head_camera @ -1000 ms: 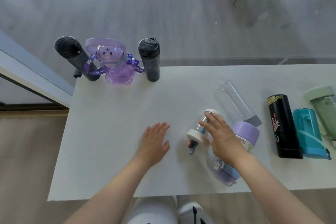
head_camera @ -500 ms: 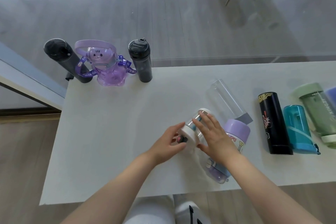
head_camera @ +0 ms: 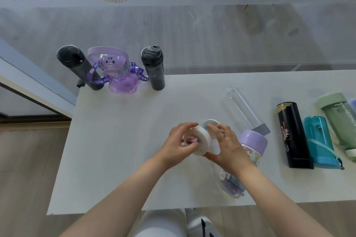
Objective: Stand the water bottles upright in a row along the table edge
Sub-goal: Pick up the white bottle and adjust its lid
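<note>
A small clear bottle with white ends (head_camera: pixel 202 141) is lifted off the white table (head_camera: pixel 119 140), tilted with its cap end toward me. My left hand (head_camera: pixel 180 145) grips the cap end and my right hand (head_camera: pixel 227 145) holds the body. Three bottles stand upright along the far left edge: a dark grey flask (head_camera: pixel 81 67), a purple bear bottle (head_camera: pixel 120 75) and a black bottle (head_camera: pixel 154 69). Lying on their sides to the right are a clear tube bottle (head_camera: pixel 242 109), a purple-capped bottle (head_camera: pixel 252 146), a black flask (head_camera: pixel 292 132), a teal bottle (head_camera: pixel 319 140) and a green bottle (head_camera: pixel 339 121).
A small purple and blue bottle (head_camera: pixel 231 184) lies near the table's front edge under my right forearm. A glass wall with purple lettering runs behind the table. Bare table surface lies along the far edge to the right of the black bottle.
My left hand came off the table and took hold of the small bottle's cap end. Both hands have raised the bottle from lying flat to a tilted position.
</note>
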Motion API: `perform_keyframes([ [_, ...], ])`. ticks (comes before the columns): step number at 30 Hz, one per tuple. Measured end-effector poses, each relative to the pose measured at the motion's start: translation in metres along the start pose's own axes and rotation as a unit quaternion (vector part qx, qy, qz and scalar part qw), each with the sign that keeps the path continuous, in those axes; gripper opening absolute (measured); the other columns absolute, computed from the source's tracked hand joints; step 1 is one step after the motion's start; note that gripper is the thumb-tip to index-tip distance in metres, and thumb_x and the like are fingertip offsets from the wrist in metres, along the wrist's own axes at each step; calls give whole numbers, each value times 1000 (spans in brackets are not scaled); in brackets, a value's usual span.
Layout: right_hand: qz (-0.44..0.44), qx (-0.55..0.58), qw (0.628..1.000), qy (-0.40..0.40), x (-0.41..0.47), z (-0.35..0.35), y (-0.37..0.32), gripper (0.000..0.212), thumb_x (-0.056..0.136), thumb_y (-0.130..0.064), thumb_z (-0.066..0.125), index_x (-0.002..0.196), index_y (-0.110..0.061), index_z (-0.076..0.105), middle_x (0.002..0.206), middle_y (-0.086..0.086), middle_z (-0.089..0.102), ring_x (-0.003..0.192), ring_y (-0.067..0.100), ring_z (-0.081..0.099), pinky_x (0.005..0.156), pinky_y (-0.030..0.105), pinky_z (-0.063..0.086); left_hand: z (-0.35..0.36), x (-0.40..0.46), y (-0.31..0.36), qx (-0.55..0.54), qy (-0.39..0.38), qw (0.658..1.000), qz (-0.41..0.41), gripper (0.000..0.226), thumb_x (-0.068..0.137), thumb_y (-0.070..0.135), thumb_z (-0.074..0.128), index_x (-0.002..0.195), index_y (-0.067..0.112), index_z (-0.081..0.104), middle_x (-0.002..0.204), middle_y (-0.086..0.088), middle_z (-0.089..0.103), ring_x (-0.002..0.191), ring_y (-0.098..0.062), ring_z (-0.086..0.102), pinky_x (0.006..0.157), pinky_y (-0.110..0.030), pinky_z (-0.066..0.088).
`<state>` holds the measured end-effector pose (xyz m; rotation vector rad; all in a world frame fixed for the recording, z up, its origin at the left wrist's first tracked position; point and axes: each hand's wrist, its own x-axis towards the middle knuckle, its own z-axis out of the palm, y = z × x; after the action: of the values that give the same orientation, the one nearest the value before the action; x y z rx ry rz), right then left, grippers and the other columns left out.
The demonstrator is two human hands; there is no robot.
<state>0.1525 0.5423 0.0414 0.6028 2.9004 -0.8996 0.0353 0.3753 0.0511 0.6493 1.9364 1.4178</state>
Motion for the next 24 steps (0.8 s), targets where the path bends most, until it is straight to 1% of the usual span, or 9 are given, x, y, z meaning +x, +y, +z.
perform_keyframes([
  [4,10,61,998,12,2,-1,-8,89,70,-62,68,142,-24,34,145,-2,37,130,19,40,101,35,41,-5,4,8,8,-33,999,18,63,78,27,75,133,36,46,126,12,42,112,0,57,97,-18,45],
  [6,38,102,994,7,2,0,-12,81,70,-64,69,135,-27,38,136,-5,47,123,16,49,97,32,43,-7,9,9,70,-32,996,51,70,76,30,76,137,30,43,131,17,44,121,-3,50,103,-17,38],
  [8,82,162,983,-6,2,3,-14,77,69,-67,69,130,-31,39,130,-10,50,116,11,55,94,33,47,-9,15,10,99,-25,992,78,70,77,26,77,137,24,43,137,11,45,128,-4,42,105,-20,35],
  [11,116,232,966,-12,2,8,-13,75,67,-60,74,127,-32,39,126,-14,51,114,8,56,96,39,49,-9,19,10,104,-18,990,89,65,77,22,77,134,21,45,131,7,47,121,-4,46,100,-20,39],
  [15,151,278,949,-10,0,11,-12,75,58,-60,77,116,-39,35,116,-20,58,99,-5,61,87,34,54,-7,23,10,105,-43,991,74,65,77,23,77,134,28,46,128,13,51,118,-2,49,99,-22,42],
  [18,138,284,949,-4,2,8,-13,88,60,-51,80,129,-44,25,120,-26,55,102,0,61,84,26,52,-8,28,12,123,-60,989,62,66,77,30,77,133,38,44,129,16,51,115,1,49,97,-21,42],
  [21,107,261,959,-4,2,4,-13,105,67,-48,79,143,-46,8,136,-24,40,117,-2,47,89,16,39,-10,31,13,131,-69,987,67,66,77,31,77,133,36,43,129,14,50,115,-2,50,98,-24,43],
  [23,81,257,963,12,2,2,-13,100,69,-48,79,143,-47,12,139,-22,37,122,-4,43,91,11,37,-9,32,12,133,-70,985,88,65,78,30,77,134,31,43,129,12,48,116,-2,49,99,-24,43],
  [24,70,250,965,20,2,1,-13,96,70,-45,79,143,-44,16,140,-19,38,124,-3,42,94,13,39,-9,32,10,128,-69,985,91,65,78,30,76,134,30,43,130,12,47,116,-3,49,100,-24,42],
])
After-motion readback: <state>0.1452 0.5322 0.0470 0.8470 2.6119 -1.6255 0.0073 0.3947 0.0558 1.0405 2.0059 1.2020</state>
